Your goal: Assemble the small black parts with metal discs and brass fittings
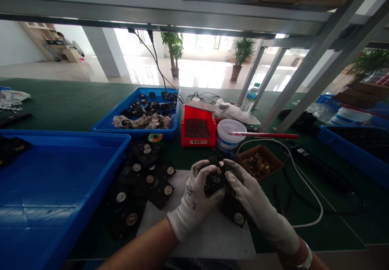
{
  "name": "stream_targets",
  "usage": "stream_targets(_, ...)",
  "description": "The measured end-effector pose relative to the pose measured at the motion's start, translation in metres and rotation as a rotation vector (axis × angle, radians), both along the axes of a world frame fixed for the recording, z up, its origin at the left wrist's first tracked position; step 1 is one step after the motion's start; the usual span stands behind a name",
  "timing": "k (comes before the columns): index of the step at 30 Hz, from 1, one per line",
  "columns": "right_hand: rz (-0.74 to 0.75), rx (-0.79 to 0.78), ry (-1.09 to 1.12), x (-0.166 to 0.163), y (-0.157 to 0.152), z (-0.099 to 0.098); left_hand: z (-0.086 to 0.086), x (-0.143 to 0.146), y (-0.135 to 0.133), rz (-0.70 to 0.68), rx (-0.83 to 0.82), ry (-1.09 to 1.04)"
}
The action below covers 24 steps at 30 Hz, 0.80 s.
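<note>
My left hand [194, 199], in a white glove with printed lettering, is wrapped round a black housing [215, 179] with small metal and brass-coloured rings on it. My right hand [251, 193], gloved too, has its fingers on the right and top side of the same housing. Its underside is hidden by my hands. Just below my right fingers lies another black housing [235, 212] with a silver disc, on a white sheet [197, 241]. To the left, several similar black housings with discs [162, 192] are heaped on the green table.
A red bin [199, 142] of small dark pieces, a white tub [231, 136] with a red stick across it, and a cardboard box [264, 173] of brass rings stand ahead. Blue trays [105, 140] lie leftward. A black corded tool [322, 169] and a white cable [319, 205] lie right.
</note>
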State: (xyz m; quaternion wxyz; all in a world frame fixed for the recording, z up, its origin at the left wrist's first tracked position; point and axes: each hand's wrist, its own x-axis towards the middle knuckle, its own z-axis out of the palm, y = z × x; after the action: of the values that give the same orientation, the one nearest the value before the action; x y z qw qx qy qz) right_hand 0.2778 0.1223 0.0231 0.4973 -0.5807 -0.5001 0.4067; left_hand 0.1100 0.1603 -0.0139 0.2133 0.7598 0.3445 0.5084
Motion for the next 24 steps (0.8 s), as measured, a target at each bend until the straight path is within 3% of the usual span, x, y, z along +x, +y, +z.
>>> stream_targets(24,-0.061,-0.050,0.194,-0.0039,0.0089,-0.0050,-0.0055,-0.0044,0.0037,-0.009,0.048,-0.013)
